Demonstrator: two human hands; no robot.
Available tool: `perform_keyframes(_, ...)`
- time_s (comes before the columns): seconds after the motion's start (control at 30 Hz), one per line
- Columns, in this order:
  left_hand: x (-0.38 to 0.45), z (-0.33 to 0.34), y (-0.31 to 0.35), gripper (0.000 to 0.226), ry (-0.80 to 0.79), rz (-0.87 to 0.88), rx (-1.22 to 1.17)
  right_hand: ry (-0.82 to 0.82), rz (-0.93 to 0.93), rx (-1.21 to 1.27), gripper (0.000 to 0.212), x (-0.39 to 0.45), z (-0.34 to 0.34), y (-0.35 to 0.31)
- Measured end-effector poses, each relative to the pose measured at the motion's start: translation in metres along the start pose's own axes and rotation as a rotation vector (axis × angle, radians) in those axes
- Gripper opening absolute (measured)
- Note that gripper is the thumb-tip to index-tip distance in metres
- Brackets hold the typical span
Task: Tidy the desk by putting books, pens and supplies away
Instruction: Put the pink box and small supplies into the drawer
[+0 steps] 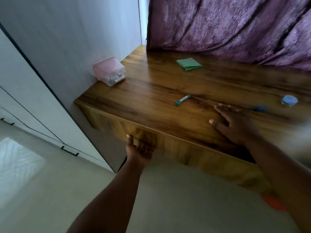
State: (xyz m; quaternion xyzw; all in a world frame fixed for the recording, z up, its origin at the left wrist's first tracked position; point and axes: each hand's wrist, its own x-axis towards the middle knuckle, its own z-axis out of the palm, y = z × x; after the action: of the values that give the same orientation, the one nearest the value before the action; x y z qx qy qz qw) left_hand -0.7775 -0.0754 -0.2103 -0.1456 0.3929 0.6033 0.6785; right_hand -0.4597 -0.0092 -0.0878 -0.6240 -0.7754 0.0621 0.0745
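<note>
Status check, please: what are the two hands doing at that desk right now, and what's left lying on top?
Left hand grips drawer front. Right hand flat on desk. Green pen, green cloth, pink box still out.

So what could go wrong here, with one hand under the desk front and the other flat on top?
1. The left hand curls under the drawer front; if the grip slips or the drawer sticks, a sudden jerk is possible.
2. A jolt might roll the green marker across the desk.
3. The right hand rests flat near the desk's front edge, so its thumb might get pinched.
</note>
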Motion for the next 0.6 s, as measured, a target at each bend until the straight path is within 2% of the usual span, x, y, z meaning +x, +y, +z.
perform_keyframes(0.17,0.005,-0.009,0.003,0.091,-0.022,-0.005,0.041,0.017,-0.006,0.023,0.084,0.0,0.001,0.0)
perform_keyframes(0.37,-0.012,-0.021,0.002,0.094,-0.009,0.002,0.077,-0.002,-0.014,-0.016,0.083,-0.002,0.002,-0.002)
perform_keyframes(0.43,-0.03,-0.02,0.0,0.093,0.03,0.028,0.165,-0.013,-0.008,-0.027,0.081,-0.004,-0.001,-0.004)
perform_keyframes(0.47,-0.039,-0.022,-0.003,0.092,0.1,0.079,0.261,-0.025,0.0,-0.027,0.08,-0.004,-0.002,-0.004)
perform_keyframes(0.53,-0.061,-0.025,-0.006,0.087,0.269,0.36,0.529,-0.032,0.009,-0.029,0.082,-0.004,0.001,-0.002)
perform_keyframes(0.6,-0.085,-0.03,-0.004,0.085,0.175,0.816,0.955,-0.035,0.019,-0.035,0.084,-0.003,0.002,-0.001)
